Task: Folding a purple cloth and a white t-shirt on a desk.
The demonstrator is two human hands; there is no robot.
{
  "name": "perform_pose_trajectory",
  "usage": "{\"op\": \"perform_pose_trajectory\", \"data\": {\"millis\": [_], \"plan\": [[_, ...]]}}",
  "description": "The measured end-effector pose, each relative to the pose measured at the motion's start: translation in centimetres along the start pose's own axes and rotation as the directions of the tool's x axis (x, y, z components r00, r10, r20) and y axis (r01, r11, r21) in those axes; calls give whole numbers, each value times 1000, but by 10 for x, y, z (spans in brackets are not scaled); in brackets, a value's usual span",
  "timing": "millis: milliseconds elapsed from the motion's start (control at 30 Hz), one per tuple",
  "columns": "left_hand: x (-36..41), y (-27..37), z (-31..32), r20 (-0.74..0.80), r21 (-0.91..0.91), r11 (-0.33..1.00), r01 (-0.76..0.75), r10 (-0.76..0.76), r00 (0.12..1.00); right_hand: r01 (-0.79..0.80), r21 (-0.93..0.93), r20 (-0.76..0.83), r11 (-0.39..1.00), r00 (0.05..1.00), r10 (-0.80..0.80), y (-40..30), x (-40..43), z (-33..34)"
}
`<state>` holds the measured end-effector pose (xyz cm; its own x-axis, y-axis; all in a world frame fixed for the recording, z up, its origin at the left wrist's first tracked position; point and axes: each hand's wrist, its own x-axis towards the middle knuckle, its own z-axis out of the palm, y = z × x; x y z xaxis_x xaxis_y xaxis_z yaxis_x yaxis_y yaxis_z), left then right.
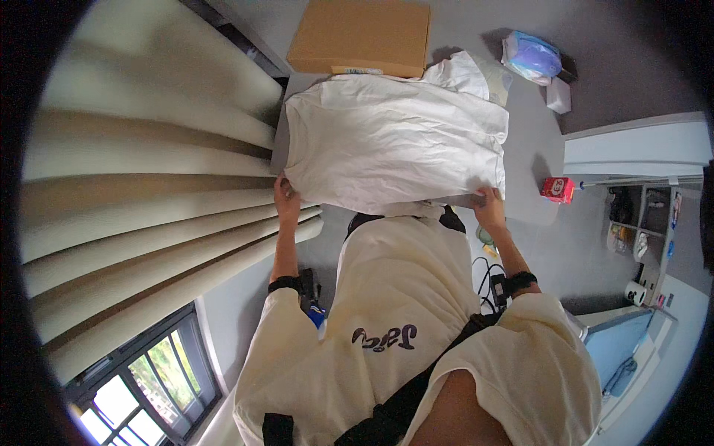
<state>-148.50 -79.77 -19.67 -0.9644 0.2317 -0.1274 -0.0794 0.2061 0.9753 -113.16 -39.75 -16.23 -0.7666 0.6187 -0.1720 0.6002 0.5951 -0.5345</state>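
A white T-shirt (390,139) lies spread sideways on the grey table (535,203), its neckline towards the left. One sleeve (460,72) sticks out at the far side, and some white cloth hangs over the near edge by my lap. My left hand (286,195) pinches the near left corner of the shirt, below the neckline. At the near right corner, by the hem, my right hand (491,209) grips the fabric between thumb and fingers. Wrinkles run across the middle of the cloth.
A cardboard box (360,36) touches the shirt's far edge. Farther right are a purple plastic pack (532,56) and a small white box (559,95). A red box (558,190) sits near the table's right edge. Beige curtains (167,161) border the left; cables (485,273) lie below right.
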Motion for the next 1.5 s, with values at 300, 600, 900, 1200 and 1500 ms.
{"op": "perform_pose_trajectory", "data": {"millis": [300, 600, 900, 1200, 1500], "plan": [[-26, 20, -2, 379, 825, 379, -419, 178, 908, 126, -343, -84, 931, 983, -164, -12, -24, -24], [-12, 13, 19, 365, 883, 193, -429, 294, 883, 245, -291, -64, 925, 959, -275, -1, -23, -12], [12, 27, -15, 449, 834, 216, -508, 270, 852, 255, -234, -20, 938, 963, -267, 21, -31, 6], [15, 16, -22, 321, 792, 410, -452, 350, 880, 293, -218, 21, 931, 955, -295, 13, -39, -19], [26, -24, 0, -180, 417, 891, -181, 276, 944, 252, -150, -77, 956, 961, -266, 6, -22, -35]]}}
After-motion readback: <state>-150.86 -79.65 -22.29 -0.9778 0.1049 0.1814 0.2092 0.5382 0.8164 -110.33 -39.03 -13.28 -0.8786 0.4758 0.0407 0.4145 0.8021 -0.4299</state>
